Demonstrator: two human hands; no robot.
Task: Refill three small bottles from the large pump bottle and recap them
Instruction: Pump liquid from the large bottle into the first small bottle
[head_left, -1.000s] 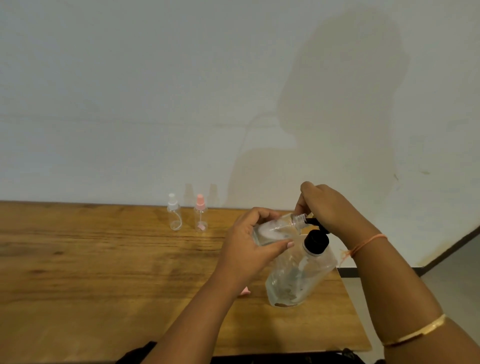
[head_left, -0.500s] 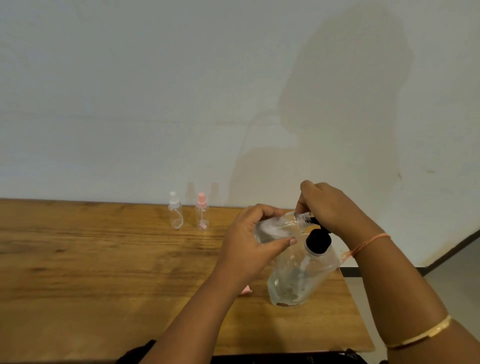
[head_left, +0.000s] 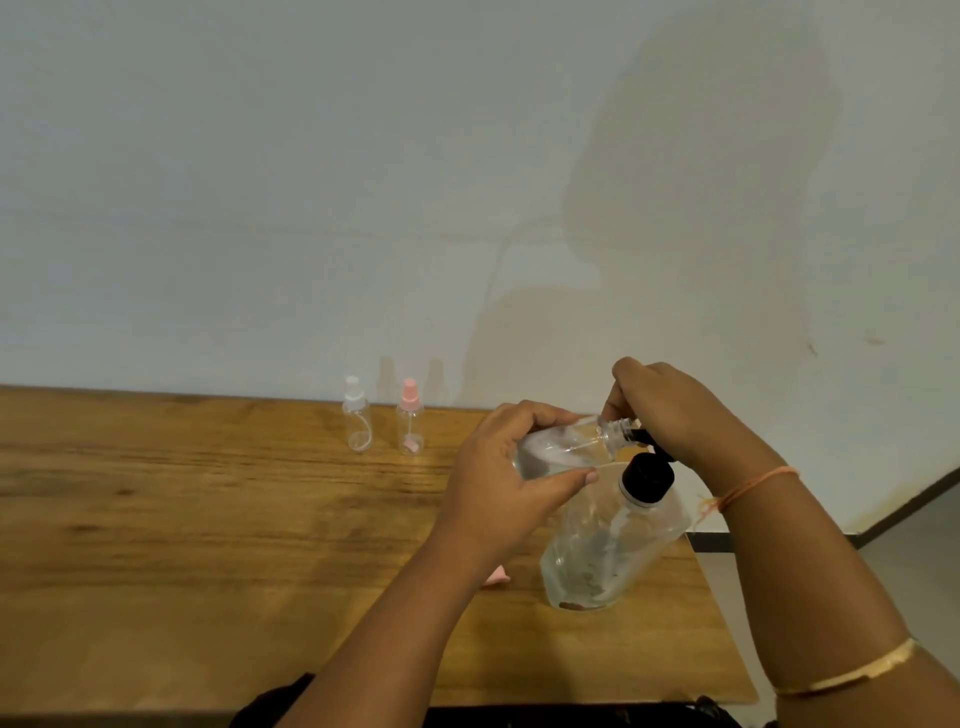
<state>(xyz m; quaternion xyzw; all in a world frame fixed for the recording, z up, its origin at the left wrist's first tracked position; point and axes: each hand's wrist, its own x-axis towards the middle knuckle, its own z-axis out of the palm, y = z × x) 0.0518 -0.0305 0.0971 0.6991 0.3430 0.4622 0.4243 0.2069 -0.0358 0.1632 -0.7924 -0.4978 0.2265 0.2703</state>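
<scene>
Your left hand (head_left: 514, 467) grips a small clear bottle (head_left: 566, 447) round its body, thumb underneath and fingers curled over the top. The bottle lies nearly on its side just above the large pump bottle (head_left: 608, 551). It has no cap, and its threaded neck points at the black spout (head_left: 643, 435) of the pump, meeting it or almost so. Whether liquid is flowing, you cannot tell from here.

Your right hand (head_left: 670, 410) curls down over the top of the large pump bottle, its fingers closed round the pump head and hiding most of it. That bottle is clear, with a black collar (head_left: 647, 475) and a thin tube showing inside, and it leans on the tabletop (head_left: 208, 519) with its top tipped away from you. It looks mostly empty, with a brownish patch near the base.

Well to the left of the large pump bottle and farther back, near the wall (head_left: 363, 182), two more small clear bottles stand upright side by side. One has a white cap (head_left: 353, 391), the other a pink cap (head_left: 409, 392). Just left of the large bottle's base, a small pink piece (head_left: 496, 576) peeks out from under your left wrist.
</scene>
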